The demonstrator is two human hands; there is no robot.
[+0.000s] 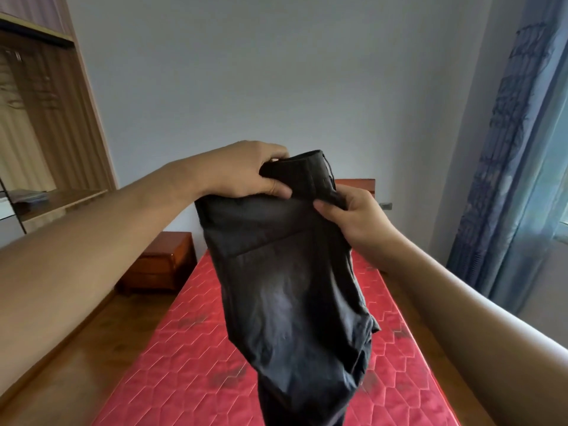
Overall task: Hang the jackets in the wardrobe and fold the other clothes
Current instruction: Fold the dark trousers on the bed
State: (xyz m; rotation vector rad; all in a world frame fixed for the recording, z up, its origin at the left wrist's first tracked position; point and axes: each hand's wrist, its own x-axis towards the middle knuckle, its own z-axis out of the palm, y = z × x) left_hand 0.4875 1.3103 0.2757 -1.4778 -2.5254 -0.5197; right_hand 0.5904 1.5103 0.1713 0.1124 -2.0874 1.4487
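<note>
With my left hand (255,172) and right hand (353,216) both pinching the dark trousers (285,287) by the waistband above the red mattress (184,364), an uneven hold could twist the legs and crease my fold.

No readable text, no labels or brands (nothing legible anywhere)

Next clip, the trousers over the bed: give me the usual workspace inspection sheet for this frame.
Surface: red quilted mattress, bare, dark smudges.
Job's things: dark trousers held up by the waistband, legs hanging over the mattress; not folded.
Clutter: nothing seen.
Grippers: left hand and right hand both grip the waistband.
Cables: nothing seen.
Surroundings: open wardrobe at left, wooden nightstand, blue curtain at right, plain wall.
</note>
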